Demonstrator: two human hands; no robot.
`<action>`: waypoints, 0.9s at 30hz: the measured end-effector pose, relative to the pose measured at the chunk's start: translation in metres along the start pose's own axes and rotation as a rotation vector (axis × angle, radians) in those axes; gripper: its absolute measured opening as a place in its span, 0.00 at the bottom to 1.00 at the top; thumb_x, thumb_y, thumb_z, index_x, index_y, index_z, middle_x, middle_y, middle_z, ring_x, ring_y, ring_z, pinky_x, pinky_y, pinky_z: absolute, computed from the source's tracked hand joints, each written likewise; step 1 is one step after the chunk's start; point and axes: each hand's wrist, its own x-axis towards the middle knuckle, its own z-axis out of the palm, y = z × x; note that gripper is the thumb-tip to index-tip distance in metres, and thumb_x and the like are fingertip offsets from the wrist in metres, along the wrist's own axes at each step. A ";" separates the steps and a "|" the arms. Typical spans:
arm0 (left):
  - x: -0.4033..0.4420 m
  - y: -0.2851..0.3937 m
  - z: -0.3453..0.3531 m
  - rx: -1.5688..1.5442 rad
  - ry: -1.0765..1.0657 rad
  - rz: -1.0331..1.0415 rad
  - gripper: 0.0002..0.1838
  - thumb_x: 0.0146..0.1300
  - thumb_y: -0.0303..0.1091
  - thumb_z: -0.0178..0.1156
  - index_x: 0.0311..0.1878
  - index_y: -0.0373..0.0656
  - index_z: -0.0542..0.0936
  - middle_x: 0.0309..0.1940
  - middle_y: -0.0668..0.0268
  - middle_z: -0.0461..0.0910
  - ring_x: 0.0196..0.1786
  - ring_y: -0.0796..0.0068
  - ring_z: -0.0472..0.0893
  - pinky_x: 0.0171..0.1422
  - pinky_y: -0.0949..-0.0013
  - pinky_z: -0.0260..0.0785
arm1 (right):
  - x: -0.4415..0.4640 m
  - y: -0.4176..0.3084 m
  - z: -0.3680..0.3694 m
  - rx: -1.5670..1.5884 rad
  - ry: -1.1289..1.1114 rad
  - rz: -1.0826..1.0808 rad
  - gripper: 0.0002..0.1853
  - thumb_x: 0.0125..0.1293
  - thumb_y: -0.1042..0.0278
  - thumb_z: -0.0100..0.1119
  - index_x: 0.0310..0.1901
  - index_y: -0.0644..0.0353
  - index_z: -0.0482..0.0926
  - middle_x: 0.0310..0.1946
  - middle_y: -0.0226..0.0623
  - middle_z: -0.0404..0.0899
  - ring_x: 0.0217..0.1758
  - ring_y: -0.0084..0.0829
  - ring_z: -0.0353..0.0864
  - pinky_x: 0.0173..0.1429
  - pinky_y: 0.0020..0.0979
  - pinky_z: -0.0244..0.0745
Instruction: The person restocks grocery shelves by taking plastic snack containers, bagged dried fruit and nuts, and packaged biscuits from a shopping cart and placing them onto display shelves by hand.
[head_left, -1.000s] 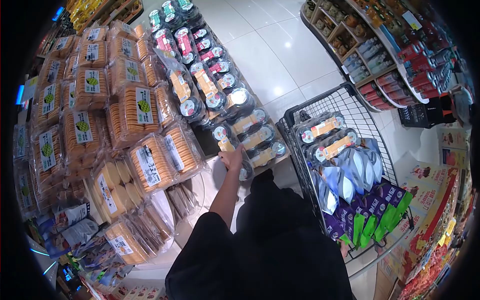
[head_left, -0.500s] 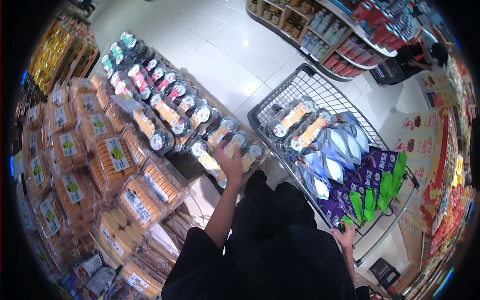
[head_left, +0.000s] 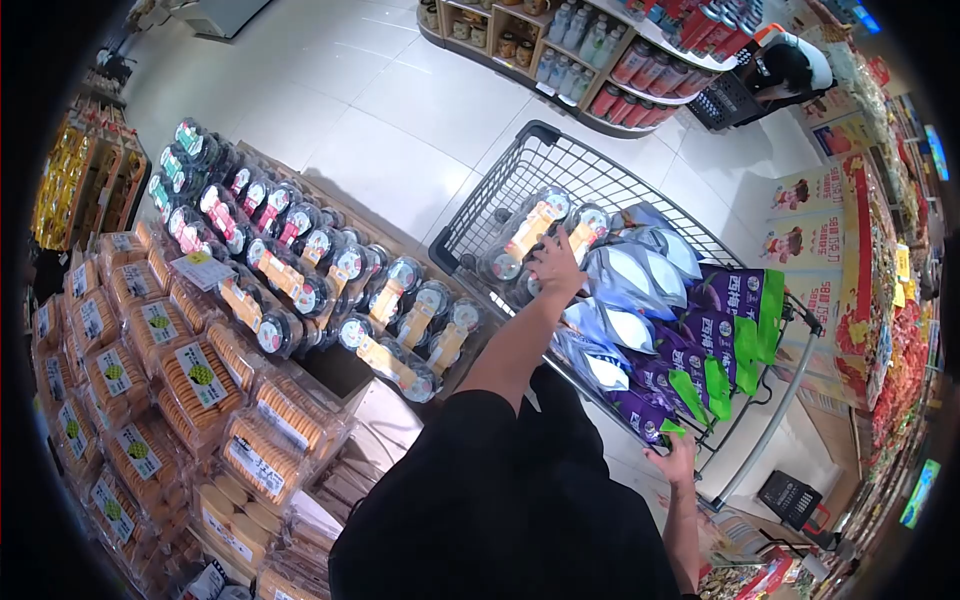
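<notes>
My left hand (head_left: 557,265) reaches into the shopping cart (head_left: 540,131), its fingers spread over the clear round-ended packs with orange labels (head_left: 532,232). The fingertips seem to touch a pack, though the contact is partly hidden. My right hand (head_left: 675,459) is at the cart's near side rim, thumb and fingers around it, beside the green corner of a purple bag (head_left: 640,412). Blue-and-white bags (head_left: 625,285) lie in the cart between the clear packs and the several purple bags with green ends.
Left of the cart, a display holds rows of similar clear packs (head_left: 385,360). Stacked wrapped biscuits (head_left: 200,375) stand nearer on the left. A curved shelf (head_left: 590,70) with bottles and jars is beyond the cart. Another person (head_left: 790,65) bends at the upper right.
My left hand has moved right, from the packs on the display to those in the cart. The view has shifted, and my right hand stays by the cart's rim.
</notes>
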 end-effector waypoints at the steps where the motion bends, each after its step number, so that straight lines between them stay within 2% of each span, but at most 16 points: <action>1: 0.007 -0.006 0.000 0.014 0.003 0.052 0.53 0.40 0.54 0.69 0.66 0.48 0.50 0.60 0.50 0.56 0.57 0.46 0.67 0.50 0.41 0.63 | -0.002 -0.001 0.000 0.008 -0.006 0.033 0.27 0.34 0.55 0.73 0.38 0.60 0.77 0.38 0.46 0.77 0.45 0.49 0.72 0.51 0.43 0.65; 2: 0.009 -0.010 0.000 0.012 0.034 0.086 0.52 0.38 0.53 0.71 0.63 0.45 0.54 0.57 0.51 0.60 0.53 0.49 0.71 0.48 0.46 0.67 | -0.002 -0.002 0.002 0.020 -0.010 0.062 0.28 0.33 0.54 0.73 0.38 0.60 0.77 0.39 0.47 0.76 0.47 0.50 0.72 0.52 0.44 0.65; 3: 0.007 -0.012 -0.008 0.019 0.037 0.083 0.52 0.38 0.53 0.71 0.63 0.45 0.54 0.57 0.51 0.60 0.53 0.49 0.71 0.48 0.46 0.67 | -0.001 -0.004 0.003 0.032 -0.015 0.086 0.28 0.33 0.53 0.73 0.38 0.60 0.77 0.40 0.47 0.76 0.48 0.50 0.71 0.54 0.44 0.64; 5: 0.003 -0.016 -0.028 -0.236 0.057 0.119 0.52 0.37 0.52 0.71 0.62 0.40 0.54 0.54 0.49 0.63 0.52 0.52 0.71 0.50 0.52 0.68 | -0.001 -0.004 0.005 0.040 -0.010 0.092 0.29 0.32 0.54 0.73 0.38 0.60 0.77 0.40 0.48 0.76 0.49 0.50 0.71 0.54 0.44 0.64; 6: -0.002 -0.019 -0.038 -0.320 0.147 0.165 0.51 0.38 0.51 0.70 0.61 0.36 0.55 0.51 0.48 0.65 0.51 0.52 0.72 0.52 0.57 0.68 | -0.002 -0.003 0.005 0.037 -0.010 0.102 0.29 0.32 0.55 0.74 0.38 0.60 0.77 0.41 0.48 0.76 0.50 0.50 0.70 0.54 0.44 0.64; 7: -0.011 -0.024 -0.048 -0.312 0.149 0.150 0.51 0.38 0.51 0.70 0.61 0.36 0.55 0.51 0.48 0.65 0.51 0.52 0.72 0.52 0.57 0.68 | -0.002 -0.004 0.005 0.047 -0.020 0.094 0.29 0.32 0.55 0.74 0.38 0.60 0.77 0.41 0.48 0.76 0.50 0.50 0.70 0.54 0.44 0.64; 9: -0.033 -0.034 -0.073 -0.673 0.270 0.245 0.48 0.40 0.50 0.69 0.59 0.35 0.56 0.50 0.48 0.67 0.50 0.53 0.73 0.52 0.59 0.67 | 0.000 -0.004 0.003 0.068 -0.025 0.115 0.29 0.32 0.56 0.74 0.38 0.60 0.77 0.41 0.48 0.76 0.50 0.50 0.70 0.54 0.44 0.65; 10: -0.054 -0.038 -0.097 -0.673 0.277 0.228 0.48 0.40 0.50 0.69 0.59 0.35 0.56 0.50 0.48 0.67 0.50 0.53 0.73 0.52 0.59 0.67 | -0.001 -0.002 0.006 0.095 -0.037 0.146 0.30 0.31 0.55 0.74 0.39 0.61 0.78 0.41 0.51 0.75 0.52 0.52 0.68 0.56 0.45 0.62; 12: -0.101 -0.057 -0.145 -0.981 0.289 0.263 0.46 0.42 0.49 0.69 0.58 0.34 0.56 0.49 0.49 0.69 0.49 0.55 0.74 0.52 0.61 0.67 | -0.002 0.002 0.006 0.099 -0.072 0.170 0.30 0.30 0.55 0.74 0.39 0.61 0.78 0.40 0.51 0.76 0.52 0.52 0.69 0.56 0.46 0.63; 14: -0.125 -0.089 -0.155 -1.129 0.448 0.253 0.44 0.42 0.45 0.70 0.57 0.34 0.57 0.48 0.51 0.70 0.48 0.59 0.74 0.53 0.63 0.67 | -0.001 0.005 0.007 0.110 -0.078 0.188 0.30 0.30 0.55 0.75 0.38 0.61 0.78 0.39 0.50 0.76 0.50 0.52 0.70 0.55 0.45 0.64; 16: -0.143 -0.123 -0.162 -1.132 0.607 0.215 0.43 0.42 0.42 0.71 0.57 0.34 0.57 0.47 0.52 0.71 0.48 0.60 0.74 0.52 0.64 0.67 | -0.004 0.011 0.010 0.105 -0.094 0.174 0.30 0.30 0.54 0.75 0.38 0.61 0.78 0.38 0.50 0.76 0.49 0.52 0.70 0.54 0.44 0.64; 19: -0.142 -0.181 -0.142 -0.871 0.706 -0.108 0.45 0.41 0.41 0.71 0.57 0.32 0.56 0.47 0.50 0.70 0.51 0.57 0.72 0.55 0.63 0.65 | 0.001 0.006 0.005 0.109 -0.141 0.215 0.30 0.31 0.54 0.75 0.38 0.62 0.78 0.39 0.49 0.76 0.49 0.50 0.70 0.54 0.43 0.65; 20: -0.137 -0.201 -0.127 -0.872 0.708 -0.117 0.45 0.41 0.41 0.71 0.57 0.32 0.56 0.47 0.50 0.70 0.51 0.57 0.72 0.55 0.63 0.65 | 0.000 0.004 0.003 0.099 -0.134 0.226 0.30 0.32 0.54 0.75 0.38 0.62 0.77 0.39 0.49 0.75 0.49 0.50 0.70 0.54 0.43 0.65; 22: -0.118 -0.238 -0.089 -0.909 0.559 -0.442 0.48 0.38 0.42 0.72 0.58 0.29 0.55 0.48 0.48 0.70 0.52 0.53 0.71 0.57 0.63 0.63 | -0.001 0.008 0.007 0.082 -0.104 0.223 0.29 0.33 0.54 0.74 0.38 0.62 0.77 0.39 0.48 0.75 0.47 0.49 0.70 0.53 0.42 0.65; 24: -0.098 -0.264 -0.041 -0.847 0.591 -0.505 0.49 0.37 0.43 0.72 0.57 0.28 0.55 0.47 0.46 0.70 0.53 0.52 0.71 0.57 0.63 0.63 | 0.003 0.000 0.002 0.069 -0.113 0.222 0.29 0.34 0.54 0.74 0.38 0.62 0.77 0.38 0.47 0.75 0.46 0.48 0.71 0.52 0.42 0.65; 27: -0.091 -0.269 -0.016 -0.790 0.603 -0.579 0.49 0.35 0.45 0.72 0.55 0.27 0.56 0.48 0.43 0.68 0.53 0.50 0.72 0.57 0.60 0.64 | 0.001 -0.007 -0.005 0.066 -0.125 0.220 0.28 0.34 0.55 0.74 0.38 0.61 0.77 0.35 0.46 0.75 0.43 0.47 0.71 0.50 0.41 0.66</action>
